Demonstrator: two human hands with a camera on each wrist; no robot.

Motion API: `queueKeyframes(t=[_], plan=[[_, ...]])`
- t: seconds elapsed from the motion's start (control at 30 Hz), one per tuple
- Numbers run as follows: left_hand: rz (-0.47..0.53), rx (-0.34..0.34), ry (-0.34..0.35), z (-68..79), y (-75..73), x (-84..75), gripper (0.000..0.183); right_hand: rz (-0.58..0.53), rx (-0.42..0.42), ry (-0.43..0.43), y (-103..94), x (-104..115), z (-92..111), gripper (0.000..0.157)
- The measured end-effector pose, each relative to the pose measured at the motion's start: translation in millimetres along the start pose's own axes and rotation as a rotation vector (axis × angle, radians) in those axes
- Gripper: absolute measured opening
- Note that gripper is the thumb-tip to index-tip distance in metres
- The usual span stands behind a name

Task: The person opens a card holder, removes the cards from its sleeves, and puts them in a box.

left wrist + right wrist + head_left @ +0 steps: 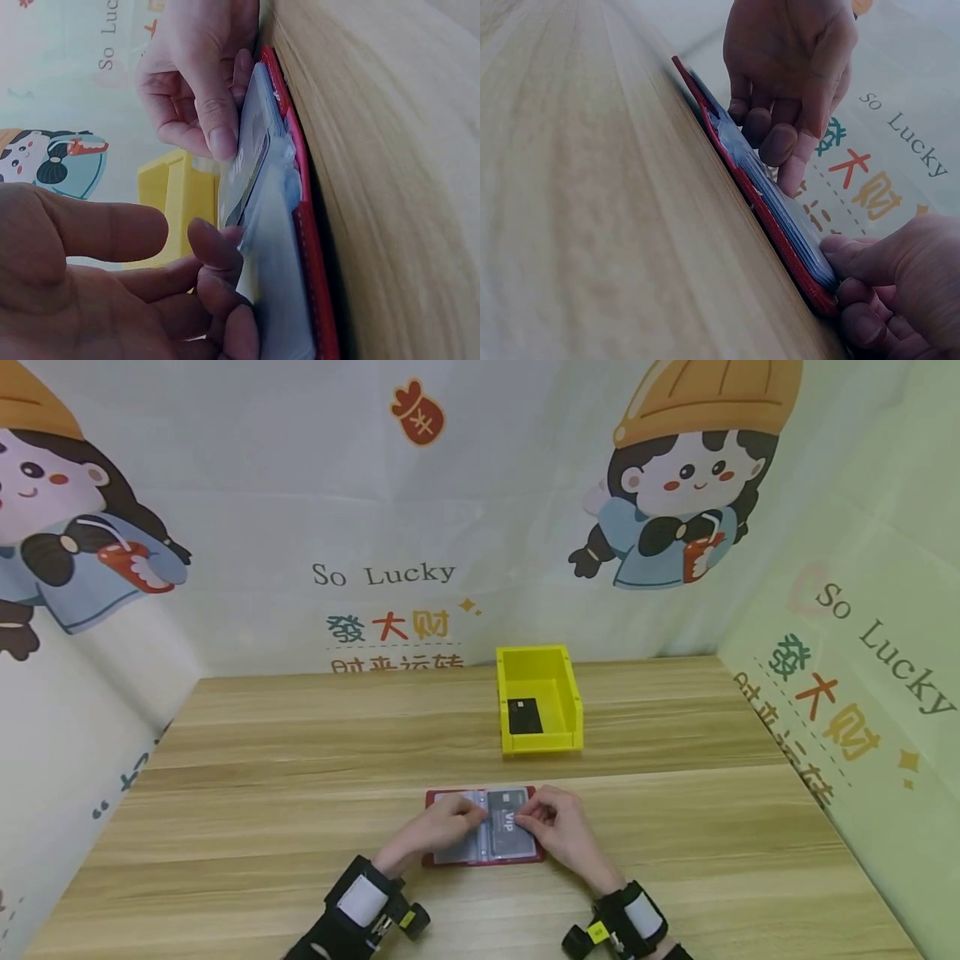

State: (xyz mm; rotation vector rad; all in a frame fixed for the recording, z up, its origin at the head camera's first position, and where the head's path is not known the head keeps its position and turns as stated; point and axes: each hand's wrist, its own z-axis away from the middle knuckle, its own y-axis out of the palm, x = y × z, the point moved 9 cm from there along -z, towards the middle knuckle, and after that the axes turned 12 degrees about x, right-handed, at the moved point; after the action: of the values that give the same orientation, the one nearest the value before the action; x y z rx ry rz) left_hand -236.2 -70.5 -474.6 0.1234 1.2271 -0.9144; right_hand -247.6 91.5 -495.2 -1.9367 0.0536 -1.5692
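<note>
An opened card holder (537,855) with a red cover and clear plastic sleeves lies flat on the table. A grey card marked VIP (508,839) sits in its right-hand sleeve. My left hand (442,823) reaches over the left page, fingertips touching near the card's inner edge. In the left wrist view its thumb stands apart from the loosely bent fingers. My right hand (564,831) is at the holder's right side; in the right wrist view its thumb (840,253) presses the sleeves from above while bent fingers grip the edge. Part of the left page is hidden beneath my left hand.
A yellow bin (542,743) stands beyond the card holder, towards the table's back edge, with a black card (524,717) inside. The wooden table (300,743) is bordered at the back and sides by printed cloth (525,527).
</note>
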Motion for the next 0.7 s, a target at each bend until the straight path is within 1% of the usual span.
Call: queueKeyframes(t=[0.07,0.13,0.3,0.37,0.43,0.47,0.53,0.57,0.63,0.7], plan=[[-0.006,-0.007,-0.004,0.1,-0.5,-1.5,0.028,-0.002,0.001,0.003,-0.5,0,0,0.006],[-0.006,-0.016,-0.011,1.0,-0.5,-2.6,0.031,-0.004,0.006,0.010,-0.5,-1,0,0.006],[-0.016,-0.017,0.014,4.2,3.6,-7.4,0.035,-0.007,0.015,0.018,0.3,-1,0,0.006],[-0.078,-0.040,0.063,5.4,4.7,-13.6,0.030,-0.009,0.012,0.013,0.0,-1,0,0.006],[-0.148,-0.079,0.088,5.9,5.2,-18.3,0.029,-0.011,0.008,0.005,-0.3,0,0,0.006],[-0.217,-0.107,0.107,3.3,5.2,-18.1,0.029,-0.010,0.007,0.001,-0.4,1,0,0.006],[-0.296,-0.153,0.113,0.7,4.9,-19.8,0.030,-0.008,0.005,-0.005,-0.5,1,0,0.007],[-0.320,-0.166,0.107,-0.7,4.8,-19.9,0.031,-0.007,0.007,-0.007,-0.3,1,0,0.007],[-0.332,-0.175,0.091,-4.2,4.9,-18.2,0.033,-0.004,0.011,-0.009,0.4,1,0,0.006],[-0.317,-0.167,0.078,-5.8,5.0,-21.1,0.027,-0.001,0.011,-0.008,-0.5,1,0,0.007]])
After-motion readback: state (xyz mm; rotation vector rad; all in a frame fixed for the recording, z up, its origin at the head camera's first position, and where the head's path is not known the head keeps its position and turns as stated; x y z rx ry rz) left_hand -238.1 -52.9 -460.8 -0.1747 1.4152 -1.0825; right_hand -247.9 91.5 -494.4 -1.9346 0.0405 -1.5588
